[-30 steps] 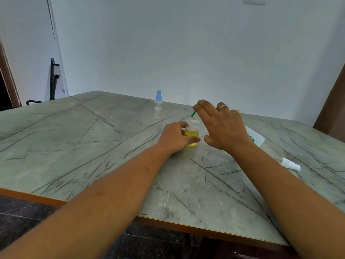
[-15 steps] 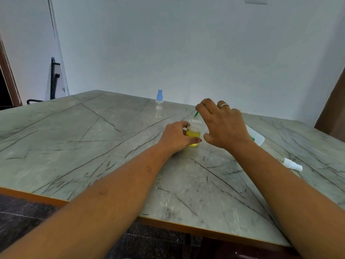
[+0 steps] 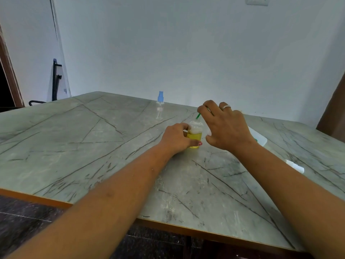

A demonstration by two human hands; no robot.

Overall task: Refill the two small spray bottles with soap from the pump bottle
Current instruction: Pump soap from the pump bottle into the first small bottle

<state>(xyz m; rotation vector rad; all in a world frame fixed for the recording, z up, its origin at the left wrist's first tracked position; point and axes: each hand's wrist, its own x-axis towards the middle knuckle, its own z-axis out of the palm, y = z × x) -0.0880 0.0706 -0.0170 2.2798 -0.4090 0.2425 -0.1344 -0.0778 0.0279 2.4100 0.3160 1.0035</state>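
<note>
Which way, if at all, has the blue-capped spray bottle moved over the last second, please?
No. The blue-capped spray bottle stands upright at the same spot on the table, beside the same dark veins in the marble.

Open clear btl [image 3: 195, 134], half yellow soap, upright mid-frame. Blue-capped spray btl [image 3: 160, 107], empty, upright up-left of it. White pump btl [image 3: 260, 139] right-centre, mostly hidden; green spout [image 3: 198, 115] above clear btl's mouth.

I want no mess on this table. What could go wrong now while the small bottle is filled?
Foam already sits near the neck of the small bottle, which the left hand grips; more soap may overflow. The green nozzle in the right hand could slip off the narrow mouth. The white cap lies beside the right forearm and might be knocked away.
</note>
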